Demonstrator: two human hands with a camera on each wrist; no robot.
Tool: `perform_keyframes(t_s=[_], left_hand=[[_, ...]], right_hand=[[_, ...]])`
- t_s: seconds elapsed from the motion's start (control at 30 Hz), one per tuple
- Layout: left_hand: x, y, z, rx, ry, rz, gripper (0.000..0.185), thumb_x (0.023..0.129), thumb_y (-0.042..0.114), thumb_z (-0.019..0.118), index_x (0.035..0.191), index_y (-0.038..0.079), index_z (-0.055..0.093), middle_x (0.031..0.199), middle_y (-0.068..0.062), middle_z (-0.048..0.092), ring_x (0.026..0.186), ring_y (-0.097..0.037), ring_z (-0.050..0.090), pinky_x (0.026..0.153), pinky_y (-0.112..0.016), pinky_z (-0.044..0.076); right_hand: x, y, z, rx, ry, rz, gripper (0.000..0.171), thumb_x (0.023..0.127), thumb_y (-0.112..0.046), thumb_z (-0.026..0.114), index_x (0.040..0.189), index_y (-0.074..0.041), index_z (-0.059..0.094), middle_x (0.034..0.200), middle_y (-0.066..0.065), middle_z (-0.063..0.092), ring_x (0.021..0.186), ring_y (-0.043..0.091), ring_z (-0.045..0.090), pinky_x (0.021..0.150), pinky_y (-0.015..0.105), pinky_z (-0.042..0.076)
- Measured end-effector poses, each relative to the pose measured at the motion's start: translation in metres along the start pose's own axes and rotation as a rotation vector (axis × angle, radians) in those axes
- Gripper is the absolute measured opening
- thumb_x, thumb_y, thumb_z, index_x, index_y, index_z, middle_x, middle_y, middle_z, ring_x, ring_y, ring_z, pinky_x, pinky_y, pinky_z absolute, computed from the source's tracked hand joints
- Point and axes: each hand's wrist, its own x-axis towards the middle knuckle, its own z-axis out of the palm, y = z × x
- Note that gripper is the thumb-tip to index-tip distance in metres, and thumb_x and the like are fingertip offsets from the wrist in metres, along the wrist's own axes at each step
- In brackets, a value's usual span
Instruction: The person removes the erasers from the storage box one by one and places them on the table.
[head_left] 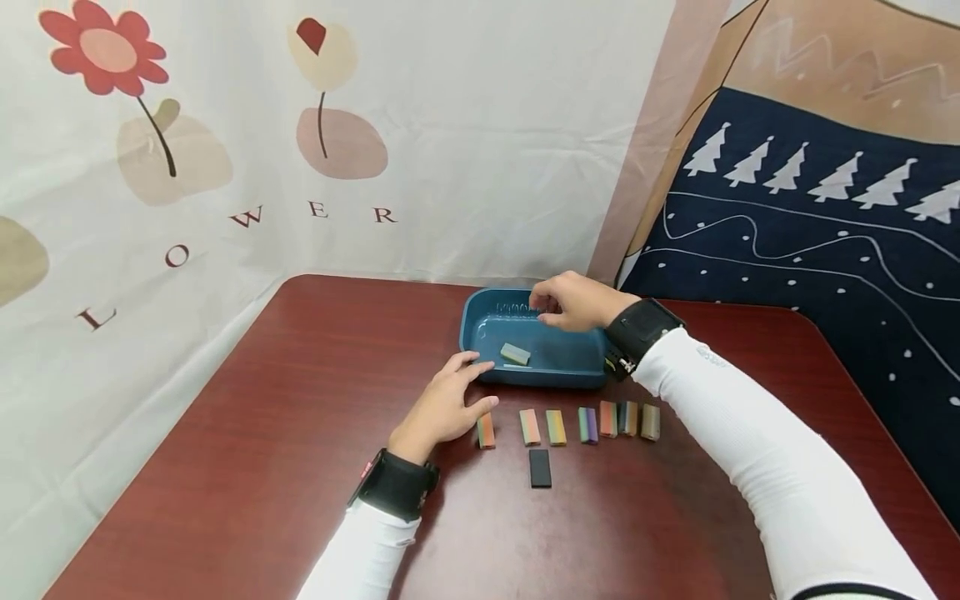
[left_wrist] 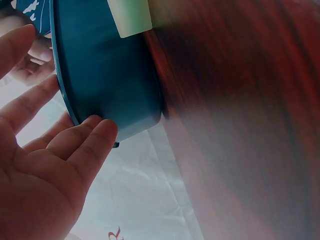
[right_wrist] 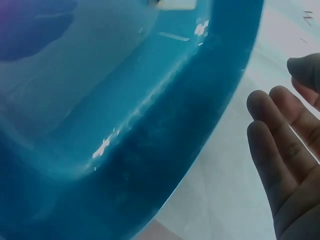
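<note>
A blue plastic tray [head_left: 540,377] stands toward the back of the table, with one pale yellow-and-grey block [head_left: 515,354] lying inside near its front left. My left hand [head_left: 442,407] is at the tray's front left corner, fingers spread and fingertips right at the rim; in the left wrist view its fingers [left_wrist: 92,145] overlap the tray wall. Beneath its thumb lies an orange-and-green block [head_left: 486,432]. Over the tray's back right part hovers my right hand [head_left: 577,302], fingers loosely bent; nothing shows between its fingers [right_wrist: 285,135] in the right wrist view.
In front of the tray several two-coloured blocks stand in a row, among them a pink-and-green block [head_left: 529,427], a yellow block [head_left: 556,427] and a purple-and-green block [head_left: 588,425]. A black rectangular piece [head_left: 540,468] lies nearer. Behind the table [head_left: 300,350] hangs a white curtain [head_left: 480,150].
</note>
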Motion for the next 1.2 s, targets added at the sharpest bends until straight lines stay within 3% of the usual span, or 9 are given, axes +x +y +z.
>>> perform_keyframes(t_s=[0.4, 0.67, 0.87, 1.03, 1.2], left_hand=[[-0.004, 0.001, -0.002, -0.009, 0.009, -0.002, 0.054, 0.093, 0.029, 0.067, 0.142, 0.012, 0.052, 0.149, -0.012, 0.036, 0.131, -0.033, 0.041, 0.102, -0.051, 0.040], [-0.003, 0.000, -0.002, -0.019, 0.023, 0.028, 0.054, 0.093, 0.028, 0.068, 0.140, 0.009, 0.053, 0.148, -0.014, 0.037, 0.130, -0.035, 0.043, 0.102, -0.052, 0.039], [-0.004, -0.002, -0.001, -0.023, 0.018, 0.022, 0.053, 0.093, 0.027, 0.067, 0.141, 0.009, 0.052, 0.148, -0.015, 0.036, 0.130, -0.035, 0.042, 0.102, -0.053, 0.039], [-0.004, -0.002, 0.001, -0.022, 0.008, 0.014, 0.054, 0.093, 0.028, 0.068, 0.141, 0.009, 0.052, 0.148, -0.014, 0.036, 0.130, -0.035, 0.043, 0.102, -0.053, 0.040], [-0.001, -0.003, 0.002, -0.030, 0.017, 0.016, 0.053, 0.092, 0.027, 0.068, 0.140, 0.009, 0.053, 0.148, -0.012, 0.037, 0.129, -0.034, 0.043, 0.102, -0.052, 0.040]], right_hand=[[0.042, -0.003, 0.009, -0.189, -0.258, -0.055, 0.034, 0.079, -0.001, 0.077, 0.111, -0.005, 0.067, 0.098, 0.011, 0.065, 0.081, 0.021, 0.056, 0.073, 0.035, 0.051], [0.059, -0.007, 0.033, -0.332, -0.453, -0.056, 0.046, 0.076, -0.007, 0.083, 0.118, -0.010, 0.064, 0.113, 0.009, 0.063, 0.097, 0.022, 0.061, 0.076, 0.032, 0.054], [0.066, -0.012, 0.050, -0.363, -0.525, -0.121, 0.048, 0.078, -0.006, 0.080, 0.122, -0.012, 0.063, 0.114, 0.006, 0.065, 0.089, 0.018, 0.063, 0.069, 0.028, 0.054], [0.066, -0.015, 0.060, -0.366, -0.574, -0.097, 0.049, 0.080, -0.002, 0.078, 0.125, -0.014, 0.063, 0.115, 0.005, 0.066, 0.090, 0.015, 0.065, 0.072, 0.025, 0.055], [0.067, -0.014, 0.062, -0.339, -0.557, -0.058, 0.051, 0.078, 0.000, 0.079, 0.125, -0.013, 0.065, 0.114, 0.005, 0.067, 0.085, 0.014, 0.064, 0.072, 0.027, 0.056]])
